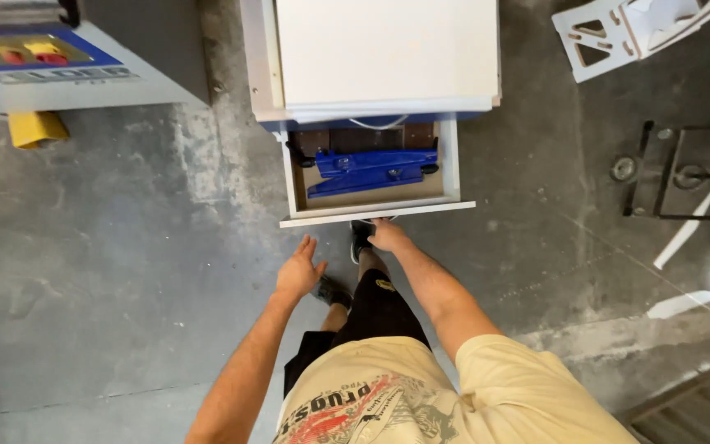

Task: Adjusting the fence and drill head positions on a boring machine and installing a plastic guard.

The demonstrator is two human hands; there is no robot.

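I stand over a white cabinet [388, 53] on the concrete floor [108, 247], its low drawer [375, 212] pulled out toward me. My right hand [388, 236] sits at the middle of the drawer's front edge, fingers curled under the lip where I can get a grip on it; I cannot tell how tightly they close, since the edge hides the fingertips. My left hand [299, 271] hangs free just short of the drawer's near left corner, palm down and fingers loosely spread, touching nothing, as if kept ready beside the front. Inside the drawer a blue clamp-like tool [371, 168] lies flat and slightly askew across the brown bottom, nearly filling it from the left wall to the right, with a black knob [297, 154] at its left end. My dark shoe [360, 238] is planted just under the drawer front, close to the right hand. A grey machine with a blue control panel [34, 57] stands well apart at the far left, and white cut-out parts [618, 33] lie at the far right.
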